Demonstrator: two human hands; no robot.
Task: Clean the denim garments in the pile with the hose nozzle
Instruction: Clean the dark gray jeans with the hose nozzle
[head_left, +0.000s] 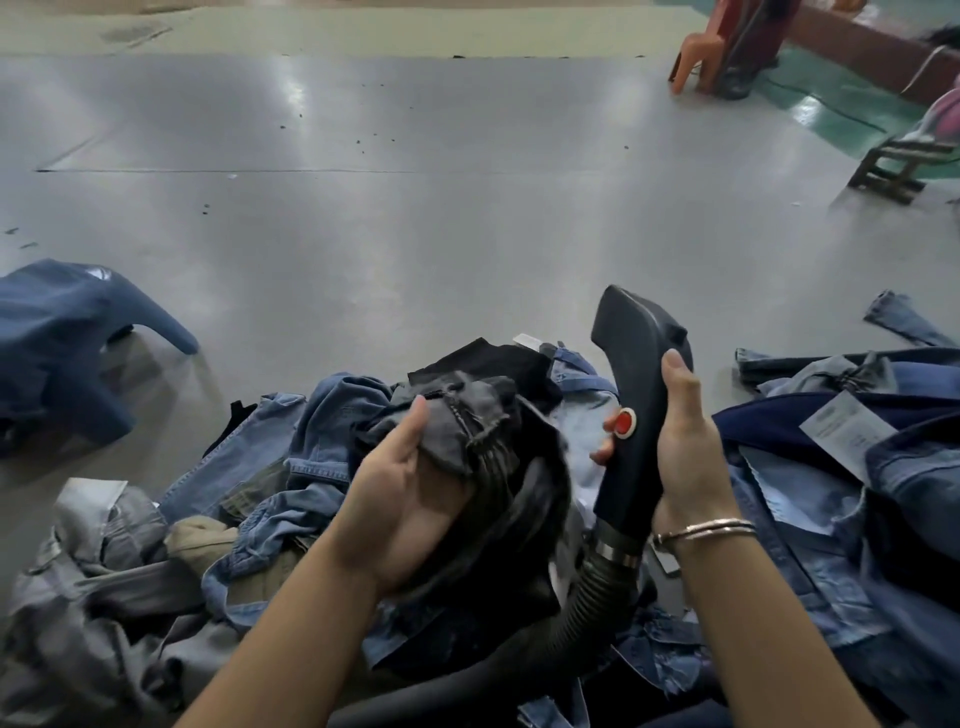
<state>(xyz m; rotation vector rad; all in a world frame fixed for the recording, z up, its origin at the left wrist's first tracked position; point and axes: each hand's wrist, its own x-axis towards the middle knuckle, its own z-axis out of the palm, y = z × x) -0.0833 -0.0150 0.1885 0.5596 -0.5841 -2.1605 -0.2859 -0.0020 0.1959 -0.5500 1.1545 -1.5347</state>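
Observation:
A pile of denim garments (291, 467) in blue, grey and black covers the near floor. My left hand (405, 483) grips a dark grey denim garment (483, 421) bunched above the pile, its fingers hidden under the cloth. My right hand (685, 436) holds the black hose nozzle (634, 374) upright by its handle, thumb near the red button (623, 422). The nozzle's tip points up and away from the garment. A ribbed black hose (587, 603) runs down from the handle between my arms.
A single blue denim garment (67, 348) lies apart on the grey floor at the left. More denim with a white paper tag (847, 431) is heaped at the right. An orange plastic chair (701, 57) and a wooden stool (893, 166) stand far right.

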